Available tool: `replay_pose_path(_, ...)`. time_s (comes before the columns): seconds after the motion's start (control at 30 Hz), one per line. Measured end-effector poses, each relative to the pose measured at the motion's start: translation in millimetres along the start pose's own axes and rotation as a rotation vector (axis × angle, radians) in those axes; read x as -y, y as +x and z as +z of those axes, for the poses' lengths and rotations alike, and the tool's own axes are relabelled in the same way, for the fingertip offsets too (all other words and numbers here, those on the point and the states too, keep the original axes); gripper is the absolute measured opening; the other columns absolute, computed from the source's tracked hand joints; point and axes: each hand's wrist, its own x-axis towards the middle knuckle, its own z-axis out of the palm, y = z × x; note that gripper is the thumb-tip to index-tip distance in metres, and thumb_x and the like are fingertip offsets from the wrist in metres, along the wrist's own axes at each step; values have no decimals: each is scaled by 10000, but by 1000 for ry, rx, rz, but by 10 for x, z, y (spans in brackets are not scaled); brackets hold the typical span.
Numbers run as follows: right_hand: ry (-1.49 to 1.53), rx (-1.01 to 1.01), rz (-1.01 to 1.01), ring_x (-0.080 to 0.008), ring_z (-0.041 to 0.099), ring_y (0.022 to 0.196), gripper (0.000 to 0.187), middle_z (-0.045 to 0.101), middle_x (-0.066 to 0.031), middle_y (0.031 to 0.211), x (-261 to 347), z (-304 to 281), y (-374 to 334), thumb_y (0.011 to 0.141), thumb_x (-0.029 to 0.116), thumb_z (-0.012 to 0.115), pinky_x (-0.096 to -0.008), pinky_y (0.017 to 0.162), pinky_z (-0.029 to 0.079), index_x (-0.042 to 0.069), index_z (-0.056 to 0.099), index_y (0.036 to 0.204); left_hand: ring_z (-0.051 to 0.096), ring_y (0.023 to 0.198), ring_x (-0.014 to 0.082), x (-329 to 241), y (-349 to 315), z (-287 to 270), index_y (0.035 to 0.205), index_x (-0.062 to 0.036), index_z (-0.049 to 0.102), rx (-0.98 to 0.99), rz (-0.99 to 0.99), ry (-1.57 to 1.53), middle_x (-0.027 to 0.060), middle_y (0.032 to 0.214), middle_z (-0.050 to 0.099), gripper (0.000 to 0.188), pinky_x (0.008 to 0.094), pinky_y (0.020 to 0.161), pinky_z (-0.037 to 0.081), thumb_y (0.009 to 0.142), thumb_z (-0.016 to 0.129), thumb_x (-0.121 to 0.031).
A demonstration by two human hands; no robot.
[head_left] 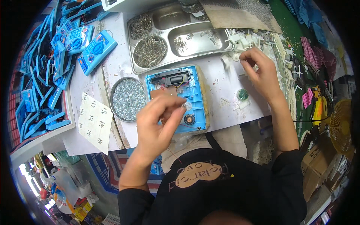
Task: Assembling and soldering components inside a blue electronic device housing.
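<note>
My left hand (157, 118) is over the near left part of a blue plastic housing (200, 88). Its thumb and forefinger pinch a small whitish, see-through plastic piece (188, 106); part of it is hidden by the fingertips. Inside the housing lie a black motor-like unit (176, 79) with thin wires and a small round speaker (189, 119). To the right, my right hand (262, 77) has its thumb and forefinger curled together at a white plastic part (235, 57) with a round hub, at the near edge of a heap of white parts (249, 38).
A round dish of small screws (129, 99) sits left of the housing. Behind stands a steel tray (180, 60) with springs. Blue toy shells (96, 51) pile up at left, near a handwritten paper (93, 122). A green round object (242, 94) lies at right.
</note>
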Motion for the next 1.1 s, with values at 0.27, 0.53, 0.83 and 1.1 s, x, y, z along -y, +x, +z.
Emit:
replay_pose_path(0.27, -190, 211, 81, -379, 689, 822, 266, 710, -175, 871, 179, 153, 8, 868, 246, 725, -462, 720, 542, 25, 661, 1000, 614, 765, 90, 350, -659, 42, 1130, 35, 647, -130, -151, -263, 85, 982, 695, 157, 226, 678, 491, 976, 630, 11)
replay_pose_path(0.53, -354, 377, -23, -332, 715, 814, 210, 726, -187, 883, 341, 276, 137, 853, 157, 720, -455, 709, 560, 7, 686, 995, 620, 758, 75, 228, -560, 96, 1126, 21, 663, 19, -179, -270, 59, 943, 675, 157, 221, 681, 495, 972, 649, -11)
replay_pose_path(0.83, 999, 248, -160, -196, 710, 941, 301, 727, -139, 1025, 956, 333, -522, 809, -111, 692, -277, 725, 523, -12, 679, 1093, 533, 701, 60, 229, -440, 224, 1199, 7, 619, 238, -518, -1031, 31, 906, 611, 196, 223, 594, 470, 1062, 564, -123)
replay_pose_path(1.1, 733, 513, -396, -291, 702, 833, 305, 731, -114, 976, 968, 203, -429, 747, -79, 722, -356, 736, 560, 37, 724, 1029, 495, 632, 62, 229, -452, 116, 1127, 21, 651, 453, -639, -980, 17, 818, 584, 230, 228, 524, 441, 1069, 565, -184)
